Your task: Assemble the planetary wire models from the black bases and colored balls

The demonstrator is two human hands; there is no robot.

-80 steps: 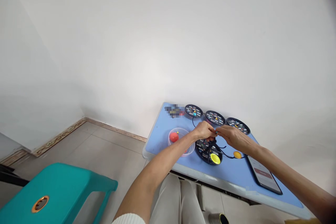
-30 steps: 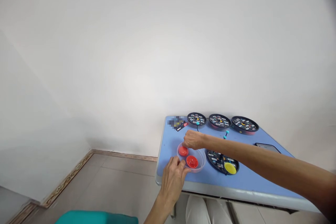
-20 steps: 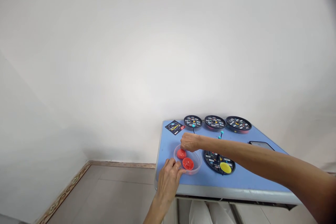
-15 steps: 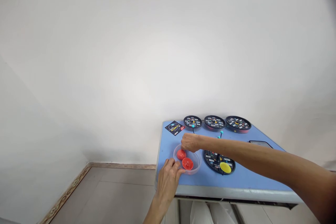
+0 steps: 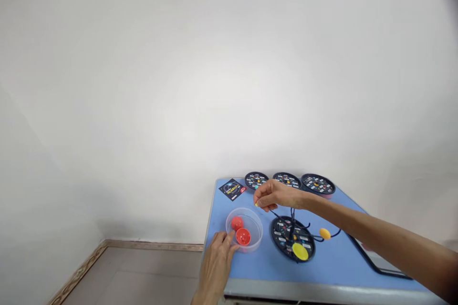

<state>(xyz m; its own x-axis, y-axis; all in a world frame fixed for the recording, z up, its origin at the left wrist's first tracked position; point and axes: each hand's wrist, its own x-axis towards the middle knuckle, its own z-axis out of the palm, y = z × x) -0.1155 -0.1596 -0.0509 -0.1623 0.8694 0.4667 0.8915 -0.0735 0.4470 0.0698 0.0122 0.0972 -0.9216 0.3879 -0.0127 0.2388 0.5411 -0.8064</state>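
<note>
A moment ago the right hand (image 5: 278, 194) was down at the clear bowl (image 5: 255, 232), by the red half-balls (image 5: 243, 237), but now it is up over the blue table (image 5: 265, 267), just right of the middle and low in the frame, with finger and thumb pinched on a small yellow bead (image 5: 256, 205). The bead pokes out at the fingertips, above and right of the bowl in the frame. The left hand (image 5: 216, 258), lower down, touches the bowl's left edge, but I can't tell if it grips.
</note>
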